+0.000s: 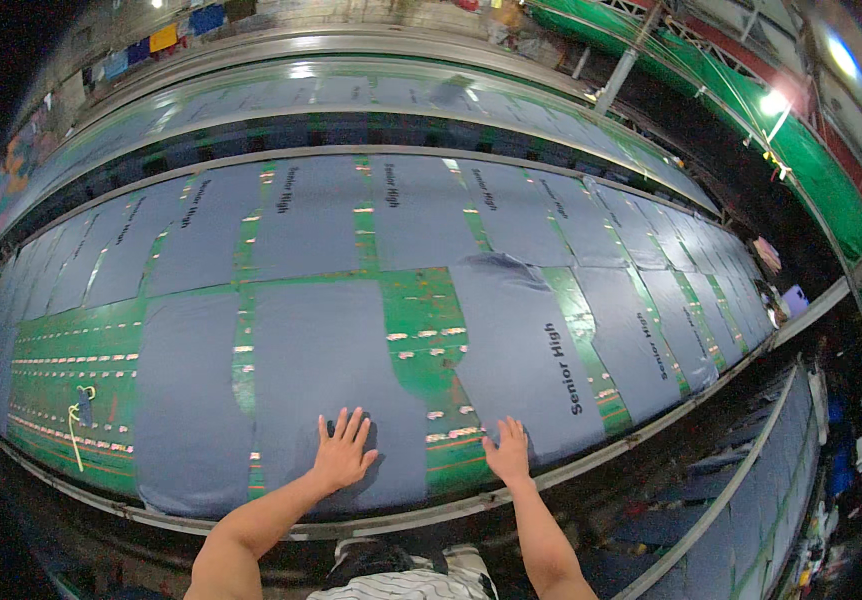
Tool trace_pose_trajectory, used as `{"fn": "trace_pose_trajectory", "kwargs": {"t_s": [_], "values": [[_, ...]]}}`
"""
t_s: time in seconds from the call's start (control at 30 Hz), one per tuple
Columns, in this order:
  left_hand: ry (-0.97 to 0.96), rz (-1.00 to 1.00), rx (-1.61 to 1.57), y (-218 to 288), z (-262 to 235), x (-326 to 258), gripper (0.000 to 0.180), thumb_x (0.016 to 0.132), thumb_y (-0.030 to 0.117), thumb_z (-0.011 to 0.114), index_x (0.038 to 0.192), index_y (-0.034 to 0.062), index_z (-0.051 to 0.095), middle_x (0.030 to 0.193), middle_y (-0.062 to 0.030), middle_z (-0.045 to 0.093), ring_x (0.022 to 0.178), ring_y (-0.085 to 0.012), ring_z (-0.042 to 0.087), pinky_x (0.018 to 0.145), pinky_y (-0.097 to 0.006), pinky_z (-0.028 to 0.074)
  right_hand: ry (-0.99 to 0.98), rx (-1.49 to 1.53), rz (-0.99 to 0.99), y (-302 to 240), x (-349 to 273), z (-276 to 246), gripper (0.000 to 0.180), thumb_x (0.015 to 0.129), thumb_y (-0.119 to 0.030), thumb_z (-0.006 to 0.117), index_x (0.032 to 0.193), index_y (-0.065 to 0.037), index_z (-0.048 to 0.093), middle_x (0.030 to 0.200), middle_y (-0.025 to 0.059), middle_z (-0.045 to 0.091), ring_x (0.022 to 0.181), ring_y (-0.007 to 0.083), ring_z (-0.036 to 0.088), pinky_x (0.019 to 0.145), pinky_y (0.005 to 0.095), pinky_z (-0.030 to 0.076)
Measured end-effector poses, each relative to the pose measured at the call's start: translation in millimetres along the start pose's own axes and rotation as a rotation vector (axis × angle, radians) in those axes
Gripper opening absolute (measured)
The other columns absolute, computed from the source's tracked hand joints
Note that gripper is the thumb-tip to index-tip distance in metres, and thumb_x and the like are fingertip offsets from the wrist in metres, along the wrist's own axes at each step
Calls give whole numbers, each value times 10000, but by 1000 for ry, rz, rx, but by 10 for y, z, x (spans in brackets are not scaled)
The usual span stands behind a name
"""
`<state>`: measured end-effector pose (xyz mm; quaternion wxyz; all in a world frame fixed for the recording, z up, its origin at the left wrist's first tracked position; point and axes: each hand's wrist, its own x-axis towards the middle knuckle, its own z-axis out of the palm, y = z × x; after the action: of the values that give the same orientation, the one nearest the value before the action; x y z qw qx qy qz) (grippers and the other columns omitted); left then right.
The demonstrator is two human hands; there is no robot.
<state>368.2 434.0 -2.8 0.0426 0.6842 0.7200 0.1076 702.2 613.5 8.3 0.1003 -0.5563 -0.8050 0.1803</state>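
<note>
My left hand (344,452) lies flat with fingers spread on a plain blue-grey fabric panel (326,350), close to its near right part. My right hand (508,450) rests with fingers stretched out at the near left edge of another fabric panel (511,350), which bears dark lettering along its right side. Between these two panels shows a strip of the green table top (421,320), dotted with rows of pale marks. The printed panel has a raised fold (501,265) at its far edge. Neither hand grips anything.
A plain panel (186,390) lies to the left. Beyond it, a looped yellow cord (78,425) sits on the green surface. More panels with lettering fill the far row (316,215). A second long table (351,95) runs behind, and another (771,500) stands at the lower right.
</note>
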Motion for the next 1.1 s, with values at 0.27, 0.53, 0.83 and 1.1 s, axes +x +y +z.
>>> {"fn": "trace_pose_trajectory", "kwargs": {"t_s": [0.27, 0.53, 0.83, 1.1], "values": [[69, -10, -98, 1643, 335, 1213, 634, 975, 425, 548, 1450, 18, 442, 1543, -217, 353, 1485, -416, 236, 1115, -750, 144, 209, -124, 115, 1921, 241, -684, 406, 871, -112, 656, 1230, 51, 561, 1325, 291, 525, 1232, 442, 507, 1072, 500, 401], [-129, -105, -271, 3174, 613, 2321, 664, 962, 394, 580, 1476, 18, 390, 1510, -197, 388, 1488, -408, 238, 1146, -720, 142, 145, -95, 204, 2655, 642, -958, 290, 888, -216, 701, 1026, 19, 602, 1038, 202, 583, 1040, 396, 574, 884, 517, 473], [-8, -123, -504, 4175, 616, 3182, 652, 913, 387, 641, 1441, 67, 434, 1447, -235, 434, 1315, -430, 445, 1019, -654, 374, -557, 705, -25, 3040, 606, -1467, 398, 828, -248, 774, 1072, 40, 648, 1063, 157, 683, 960, 251, 636, 854, 369, 506], [-72, -15, 60, 4540, 1083, 4155, 552, 800, 285, 719, 1306, 130, 560, 1424, -323, 403, 1186, -419, 507, 934, -639, 432, -631, 843, -130, 2984, 517, -1177, 602, 826, -148, 784, 1333, 59, 535, 1291, 159, 647, 1144, 229, 601, 1021, 369, 444]]}}
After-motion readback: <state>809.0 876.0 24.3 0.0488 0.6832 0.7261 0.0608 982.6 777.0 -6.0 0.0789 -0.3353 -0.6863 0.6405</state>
